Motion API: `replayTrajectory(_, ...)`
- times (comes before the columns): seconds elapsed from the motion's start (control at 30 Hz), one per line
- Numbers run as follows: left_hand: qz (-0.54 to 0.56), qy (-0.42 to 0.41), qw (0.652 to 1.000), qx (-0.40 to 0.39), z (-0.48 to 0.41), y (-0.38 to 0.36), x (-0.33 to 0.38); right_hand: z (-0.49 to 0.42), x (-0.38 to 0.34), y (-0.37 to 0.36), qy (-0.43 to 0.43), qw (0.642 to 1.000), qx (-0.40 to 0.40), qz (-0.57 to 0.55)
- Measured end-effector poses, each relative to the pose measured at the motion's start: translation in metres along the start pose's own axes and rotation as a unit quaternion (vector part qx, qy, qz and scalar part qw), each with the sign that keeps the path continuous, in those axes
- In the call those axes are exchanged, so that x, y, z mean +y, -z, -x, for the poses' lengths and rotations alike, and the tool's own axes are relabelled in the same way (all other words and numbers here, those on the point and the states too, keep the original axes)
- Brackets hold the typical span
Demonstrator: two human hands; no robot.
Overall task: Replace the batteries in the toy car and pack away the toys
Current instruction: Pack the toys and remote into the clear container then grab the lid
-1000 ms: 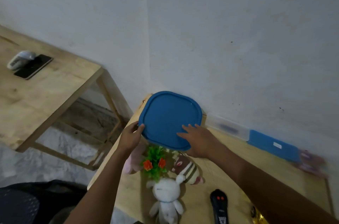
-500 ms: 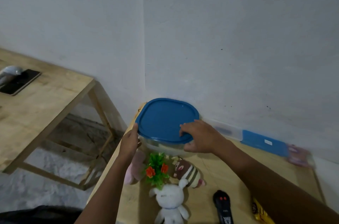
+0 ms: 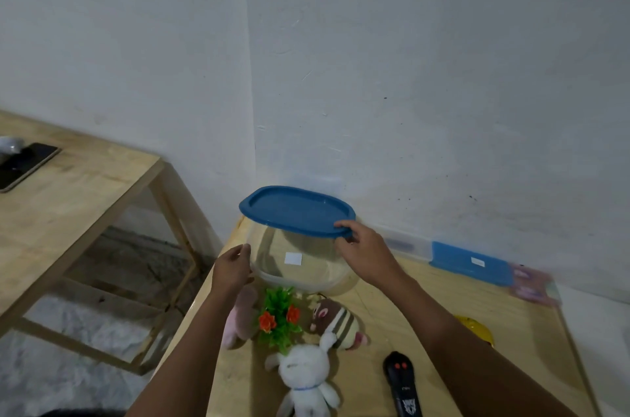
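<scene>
Head-camera view: a wooden table (image 3: 402, 307) is set into a wall corner, and a clear plastic container (image 3: 300, 266) is stood at its far left corner, close to the left edge. A blue lid (image 3: 296, 210) is held above the container, lifted clear on the near side; whether its far edge touches the rim cannot be told. The lid's near right edge is pinched by the right hand (image 3: 366, 254), fingers over the top and thumb beneath. The left hand (image 3: 231, 268) is curled against the container's left wall, its fingers bent around the side.

Just in front of the container, four toys are counted: one pink plush (image 3: 238, 321) at the left edge, partly hidden by the left forearm; one green plastic plant (image 3: 279, 317) with two orange flowers; one brown striped plush (image 3: 337, 322); and one white rabbit plush (image 3: 305, 379) nearest the near edge. One black remote control (image 3: 402, 382) is laid near the near edge, right of the rabbit. One yellow object (image 3: 475, 331), partly hidden by the right forearm, is seen toward the right edge; whether it is the toy car cannot be told. Along the far edge by the wall, a second container with one blue lid (image 3: 472, 263) is laid, blurred.

Bare tabletop is left between the container and the right edge. A second wooden table (image 3: 75, 212) is stood well apart to the left, with one phone (image 3: 24, 166) on it.
</scene>
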State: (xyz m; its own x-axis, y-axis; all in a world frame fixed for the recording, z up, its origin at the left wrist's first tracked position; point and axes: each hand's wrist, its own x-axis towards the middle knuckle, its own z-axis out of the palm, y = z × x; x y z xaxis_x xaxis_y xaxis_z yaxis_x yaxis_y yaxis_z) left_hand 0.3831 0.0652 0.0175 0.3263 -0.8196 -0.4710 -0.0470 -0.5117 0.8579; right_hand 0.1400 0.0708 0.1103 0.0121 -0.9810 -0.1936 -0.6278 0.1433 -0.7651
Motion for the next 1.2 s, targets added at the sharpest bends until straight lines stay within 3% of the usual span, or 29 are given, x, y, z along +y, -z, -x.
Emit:
replayTrajectory(0.1, -0.025, -0.011, 1.000, 0.011, 0.003, -0.002, 0.001, -0.002, -0.002, -0.006, -0.063, 0.978, 0.012, -0.200)
replayTrajectory(0.2, -0.029, -0.011, 0.999, 0.027, 0.009, -0.006, 0.003, 0.000, -0.009, -0.010, -0.134, 0.923, 0.023, -0.360)
replayTrajectory(0.43, -0.049, -0.012, 0.997, 0.051, 0.004, -0.009, 0.001, 0.023, 0.010, 0.015, -0.139, 0.848, 0.148, -0.489)
replayTrajectory(0.7, -0.042, -0.052, 0.995, 0.070, 0.005, -0.014, -0.003, 0.078, 0.113, 0.035, -0.194, 0.830, 0.327, -0.408)
replayTrajectory(1.0, -0.047, -0.058, 0.995, 0.070, 0.006, -0.016, -0.001, 0.086, 0.152, 0.008, -0.291, 0.780, 0.374, -0.408)
replayTrajectory(1.07, -0.040, -0.053, 0.996, 0.067, 0.004, -0.016, -0.001, 0.083, 0.156, 0.005, -0.316, 0.801, 0.354, -0.365)
replayTrajectory(1.2, -0.031, -0.048, 0.996, 0.072, 0.002, -0.013, -0.003, 0.082, 0.159, 0.005, -0.354, 0.883, 0.243, -0.190)
